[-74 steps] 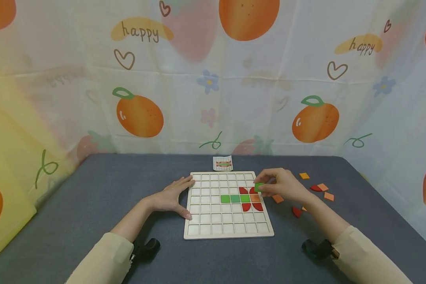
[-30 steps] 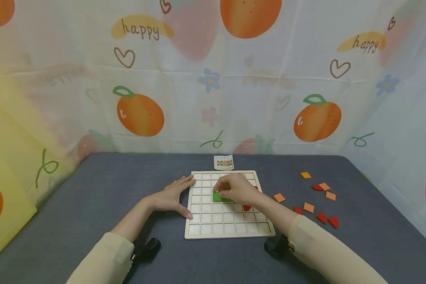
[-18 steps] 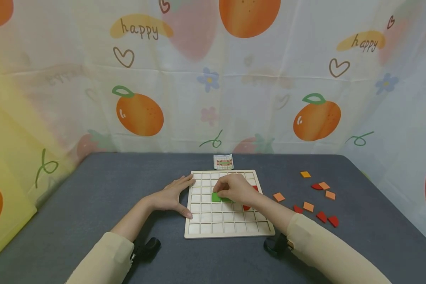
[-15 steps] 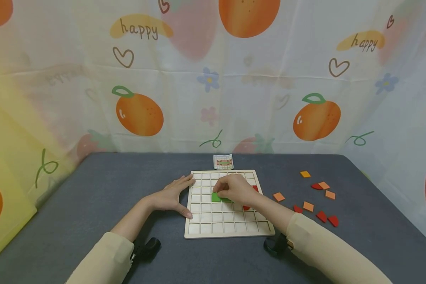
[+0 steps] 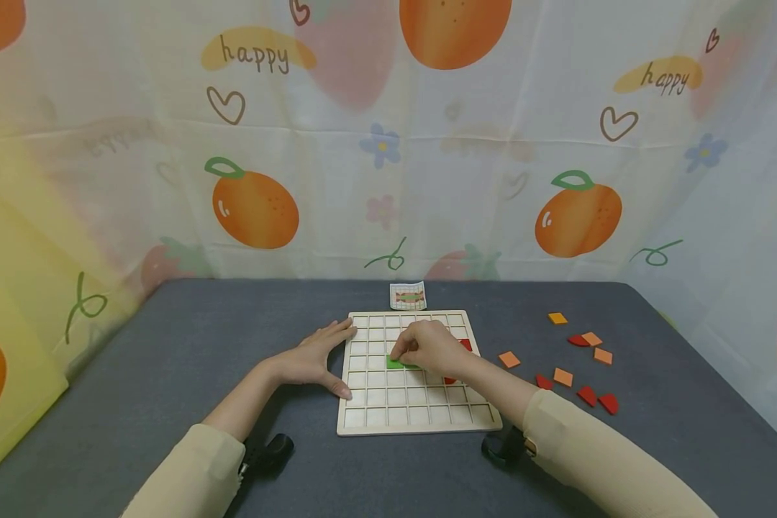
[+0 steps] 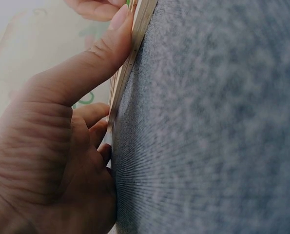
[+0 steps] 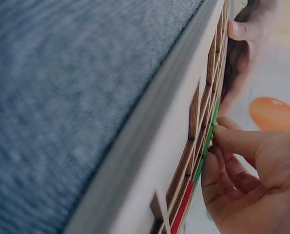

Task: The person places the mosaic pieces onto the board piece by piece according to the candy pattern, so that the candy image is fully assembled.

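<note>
My left hand (image 5: 307, 358) rests with fingers and thumb spread along the left side of a pale wooden grid board (image 5: 421, 417). In the left wrist view its thumb (image 6: 98, 58) lies against the board's edge (image 6: 140, 41). Over the middle of the board, my right hand (image 5: 432, 350) has thumb and fingertips together at a green square tile (image 5: 393, 364) lying in the grid. The right wrist view shows the thumb tip at a row of green tiles (image 7: 199, 168). Red rounded pieces (image 5: 466, 344) peek out past the right hand, which hides most of the row.
Right of the board, loose orange squares (image 5: 562, 378) and red pieces (image 5: 609, 403) lie scattered on the dark table (image 5: 168, 345). One yellow-orange square (image 5: 557, 318) lies farther back. A small pattern card (image 5: 407, 296) stands behind the board. A printed curtain (image 5: 382, 201) hangs beyond the table.
My right hand carried a green tile from the board's right side to the left end of the green row. Lately its fingertips have shifted slightly over the tile. The left hand stayed put.
</note>
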### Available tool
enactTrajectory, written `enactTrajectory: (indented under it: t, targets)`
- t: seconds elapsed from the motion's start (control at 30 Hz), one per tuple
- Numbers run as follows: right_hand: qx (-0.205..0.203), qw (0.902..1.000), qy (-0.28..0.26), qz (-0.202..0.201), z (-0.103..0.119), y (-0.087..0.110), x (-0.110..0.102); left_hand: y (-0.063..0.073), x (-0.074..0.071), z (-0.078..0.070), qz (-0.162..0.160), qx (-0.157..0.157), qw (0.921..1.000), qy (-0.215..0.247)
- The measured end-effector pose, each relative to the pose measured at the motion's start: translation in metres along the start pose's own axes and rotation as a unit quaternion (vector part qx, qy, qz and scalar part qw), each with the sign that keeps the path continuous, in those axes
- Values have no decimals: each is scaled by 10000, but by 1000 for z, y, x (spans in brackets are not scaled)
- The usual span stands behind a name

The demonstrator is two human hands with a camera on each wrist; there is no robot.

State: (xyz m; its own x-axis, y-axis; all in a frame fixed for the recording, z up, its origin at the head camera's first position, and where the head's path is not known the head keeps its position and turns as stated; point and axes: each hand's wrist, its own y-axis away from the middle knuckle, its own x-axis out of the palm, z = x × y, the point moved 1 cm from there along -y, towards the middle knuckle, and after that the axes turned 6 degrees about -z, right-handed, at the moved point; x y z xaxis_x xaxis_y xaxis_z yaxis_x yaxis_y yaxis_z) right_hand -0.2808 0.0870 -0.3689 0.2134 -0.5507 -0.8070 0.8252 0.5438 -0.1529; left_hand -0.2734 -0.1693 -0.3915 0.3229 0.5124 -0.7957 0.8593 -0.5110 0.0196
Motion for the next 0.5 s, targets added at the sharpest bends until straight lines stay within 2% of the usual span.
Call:
enactTrajectory:
  t: [0.27,0.5]
  targets:
    - [-48,10000,2,-1,2,0,0,0,0,1,-9,-48,10000,17]
    - [-99,9999,105,-17,2,0,-6,0,0,1,22,39,10000,8]
